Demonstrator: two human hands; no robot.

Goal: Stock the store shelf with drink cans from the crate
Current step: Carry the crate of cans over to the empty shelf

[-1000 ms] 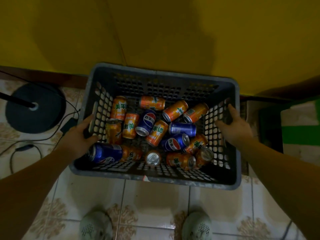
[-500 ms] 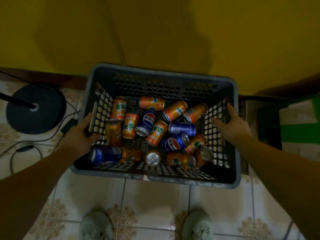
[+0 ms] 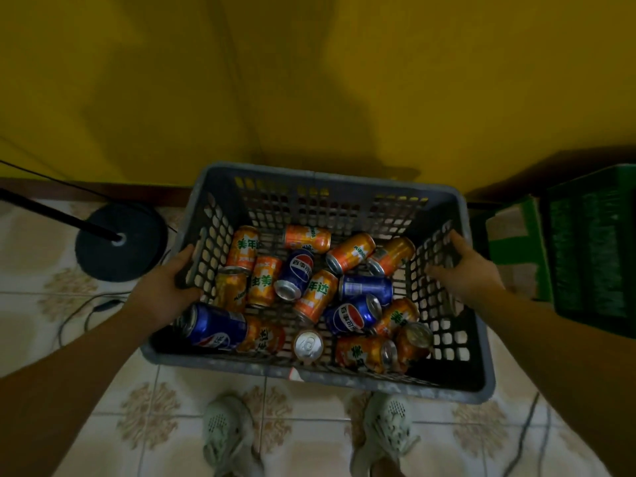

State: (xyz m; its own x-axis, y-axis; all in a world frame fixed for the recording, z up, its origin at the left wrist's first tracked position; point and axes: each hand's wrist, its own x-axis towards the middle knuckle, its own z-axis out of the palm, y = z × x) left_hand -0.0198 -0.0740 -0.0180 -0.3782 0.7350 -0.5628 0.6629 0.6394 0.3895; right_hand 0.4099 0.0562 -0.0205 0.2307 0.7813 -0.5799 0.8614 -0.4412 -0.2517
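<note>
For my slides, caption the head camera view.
Left hand and right hand grip a grey crate of orange and blue cans over a tiled floor.

Tiled floor [image 3: 309, 438]: black stand base [image 3: 137, 263], cables [image 3: 103, 305], shoes [image 3: 225, 438], green crate [image 3: 592, 249].

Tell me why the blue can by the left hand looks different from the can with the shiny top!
The blue can lies on its side, label showing; the shiny-topped can stands upright, showing mostly its silver lid. The blue can is in the near left corner; the shiny-topped can is midway along the near wall. Both sit in the grey crate.
</note>
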